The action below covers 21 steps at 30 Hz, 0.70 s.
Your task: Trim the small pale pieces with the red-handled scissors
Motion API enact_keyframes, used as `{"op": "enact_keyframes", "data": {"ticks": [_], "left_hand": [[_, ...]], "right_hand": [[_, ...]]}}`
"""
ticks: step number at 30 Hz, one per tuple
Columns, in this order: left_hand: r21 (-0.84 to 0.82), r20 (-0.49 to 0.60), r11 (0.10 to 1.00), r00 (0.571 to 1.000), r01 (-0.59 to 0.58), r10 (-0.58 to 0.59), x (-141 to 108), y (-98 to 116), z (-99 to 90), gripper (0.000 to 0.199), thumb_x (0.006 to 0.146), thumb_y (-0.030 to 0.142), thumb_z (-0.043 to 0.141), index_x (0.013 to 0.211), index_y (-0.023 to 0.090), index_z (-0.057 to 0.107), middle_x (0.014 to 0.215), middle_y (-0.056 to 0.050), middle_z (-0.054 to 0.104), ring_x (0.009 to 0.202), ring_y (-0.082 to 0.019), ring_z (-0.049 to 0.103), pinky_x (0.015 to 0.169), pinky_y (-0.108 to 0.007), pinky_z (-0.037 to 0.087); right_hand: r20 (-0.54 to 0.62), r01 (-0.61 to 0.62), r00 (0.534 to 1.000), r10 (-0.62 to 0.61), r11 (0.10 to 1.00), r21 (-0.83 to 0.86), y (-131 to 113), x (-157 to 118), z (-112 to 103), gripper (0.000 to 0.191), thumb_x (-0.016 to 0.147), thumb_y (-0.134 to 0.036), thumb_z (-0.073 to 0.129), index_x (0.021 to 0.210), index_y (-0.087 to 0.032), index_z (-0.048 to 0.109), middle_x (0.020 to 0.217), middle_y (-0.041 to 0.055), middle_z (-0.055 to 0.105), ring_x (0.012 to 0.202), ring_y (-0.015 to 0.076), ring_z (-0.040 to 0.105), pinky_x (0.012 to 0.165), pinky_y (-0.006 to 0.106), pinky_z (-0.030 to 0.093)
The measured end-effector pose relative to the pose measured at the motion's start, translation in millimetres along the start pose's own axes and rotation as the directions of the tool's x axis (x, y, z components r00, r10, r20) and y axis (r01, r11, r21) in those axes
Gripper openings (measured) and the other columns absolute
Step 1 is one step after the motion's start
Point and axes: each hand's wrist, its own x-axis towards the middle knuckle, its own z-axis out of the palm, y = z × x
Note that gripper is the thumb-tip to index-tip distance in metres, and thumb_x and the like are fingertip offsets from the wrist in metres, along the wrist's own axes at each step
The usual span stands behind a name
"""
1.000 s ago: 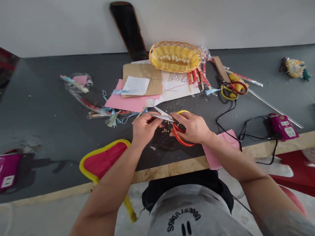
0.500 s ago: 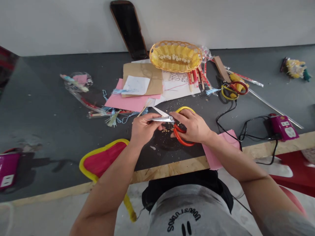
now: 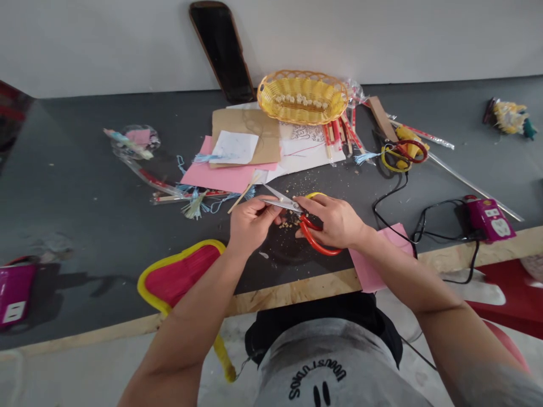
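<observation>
My right hand (image 3: 337,220) is closed around the handles of scissors (image 3: 288,204), one handle loop red and the other yellow. The silver blades point left, slightly apart. Over at the blades, my left hand (image 3: 253,222) pinches with thumb and fingers, and its fingertips hide most of whatever is between them. A tiny pale tan bit shows by the blades. Small tan crumbs (image 3: 289,224) are scattered on the table beneath the scissors. Just beyond my left hand lies a thin wooden stick (image 3: 241,198).
Behind the hands lie pink paper (image 3: 216,178), a brown sheet (image 3: 267,133) and a yellow basket (image 3: 303,116) holding small pale pieces. A phone (image 3: 223,51) leans on the wall. Right are another pair of scissors (image 3: 418,150), a cable and a purple box (image 3: 491,220). A red-and-yellow shape (image 3: 178,277) lies front left.
The scissor blades have come closer together, and the handles have turned slightly in my right hand. My left hand has shifted a little to the right, showing more of the wooden stick.
</observation>
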Motion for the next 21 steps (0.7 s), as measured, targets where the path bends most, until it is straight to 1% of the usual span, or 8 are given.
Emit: {"op": "enact_keyframes", "data": {"ticks": [4,7,10,13,15,18,21], "left_hand": [[0.03,-0.018,0.999,0.999,-0.034,0.035,-0.6,5.0,2.3,0.019,0.083,0.029,0.072,0.068,0.018,0.073,0.07,-0.003,0.074,0.051,-0.011,0.063,0.052,-0.023,0.055],[0.049,-0.019,0.998,0.999,-0.039,0.04,-1.5,6.7,2.3,0.018,0.083,0.029,0.072,0.07,0.018,0.074,0.073,-0.003,0.075,0.051,-0.011,0.063,0.052,-0.023,0.054],[0.063,-0.018,0.997,0.999,-0.033,0.034,-2.0,4.8,0.3,0.019,0.083,0.032,0.074,0.071,0.018,0.074,0.071,-0.003,0.075,0.052,-0.011,0.064,0.052,-0.023,0.053],[-0.003,-0.005,1.0,1.0,-0.022,0.022,-1.2,-0.1,-1.9,0.022,0.084,0.037,0.075,0.073,0.018,0.074,0.067,-0.002,0.073,0.054,-0.012,0.065,0.053,-0.023,0.054],[-0.063,0.019,0.998,1.0,0.01,-0.009,0.0,-3.8,-2.0,0.024,0.082,0.041,0.077,0.076,0.018,0.074,0.066,-0.002,0.071,0.055,-0.013,0.065,0.054,-0.024,0.055],[-0.143,0.044,0.987,0.997,0.072,-0.066,2.2,-7.4,0.1,0.029,0.078,0.046,0.08,0.081,0.018,0.075,0.068,-0.002,0.072,0.055,-0.014,0.065,0.058,-0.027,0.059],[-0.219,0.039,0.97,0.994,0.108,-0.102,4.0,-8.9,2.1,0.034,0.075,0.05,0.082,0.082,0.018,0.073,0.074,-0.004,0.074,0.055,-0.012,0.064,0.062,-0.03,0.062]], "right_hand": [[0.034,0.001,0.999,-0.003,0.998,0.069,0.5,1.0,-4.8,0.065,0.091,-0.057,0.065,0.141,-0.015,0.054,0.124,0.0151,0.069,0.105,0.0255,0.069,0.087,0.036,0.056],[0.059,-0.01,0.998,0.003,0.993,0.114,0.3,1.2,-7.8,0.067,0.091,-0.056,0.066,0.141,-0.014,0.054,0.124,0.0148,0.069,0.105,0.0257,0.07,0.088,0.036,0.056],[0.064,-0.015,0.998,0.006,0.99,0.138,-0.8,0.6,-9.2,0.066,0.09,-0.058,0.065,0.141,-0.016,0.054,0.119,0.0126,0.071,0.099,0.0235,0.071,0.083,0.033,0.055],[0.05,-0.009,0.999,0.003,0.991,0.131,-1.0,-0.1,-7.3,0.067,0.09,-0.06,0.064,0.141,-0.018,0.054,0.117,0.0111,0.072,0.098,0.0228,0.07,0.08,0.032,0.055],[0.013,0.005,1.0,-0.007,0.993,0.114,0.7,0.3,-4.8,0.069,0.089,-0.062,0.065,0.142,-0.018,0.053,0.122,0.0124,0.069,0.105,0.0249,0.068,0.086,0.035,0.056],[-0.059,0.019,0.998,-0.014,0.997,0.081,6.3,2.0,-1.9,0.071,0.086,-0.06,0.068,0.142,-0.018,0.052,0.125,0.0147,0.065,0.114,0.0284,0.063,0.097,0.044,0.054],[-0.109,-0.016,0.994,0.021,0.999,0.046,13.6,3.8,-1.4,0.069,0.086,-0.056,0.069,0.142,-0.017,0.053,0.122,0.0158,0.063,0.114,0.0305,0.061,0.1,0.048,0.053]]}}
